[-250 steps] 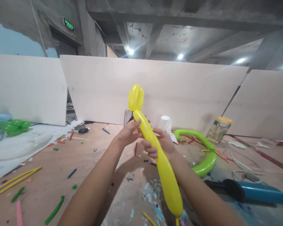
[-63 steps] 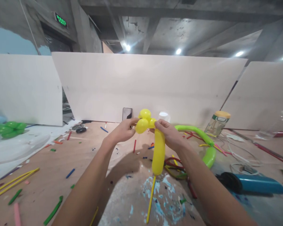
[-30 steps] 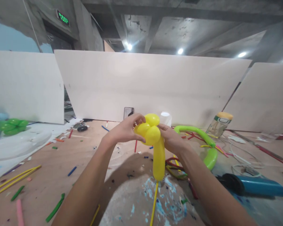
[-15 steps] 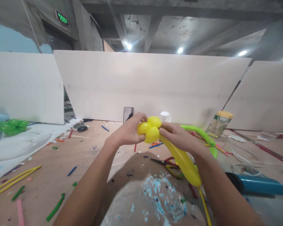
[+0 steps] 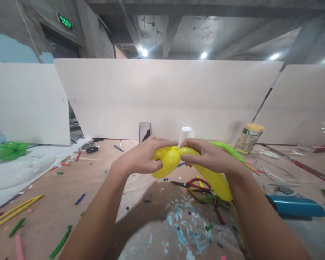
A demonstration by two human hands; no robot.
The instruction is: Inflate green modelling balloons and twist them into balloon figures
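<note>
Fingers and thumb of the left hand curl round the bubble cluster of a yellow balloon, while the right hand holds the same balloon just beside the twist, thumb on the near side of its long section. Both hands keep it raised above the middle of the table, the cluster between them and the long section slanting down toward the right forearm, where a thin uninflated tail hangs. Beneath that section lie red-handled scissors, blades pointing left, with coloured balloon strips around the handles. Nearer the person, light-blue paint flecks mark the surface. Beyond the right hand, part of a green balloon shows, and past it stands a yellow-lidded jar. A blue pump lies right of the right forearm. Behind the hands, a white roll and a dark-edged rectangular object stand near white boards. Far left sits a green balloon bunch.
</note>
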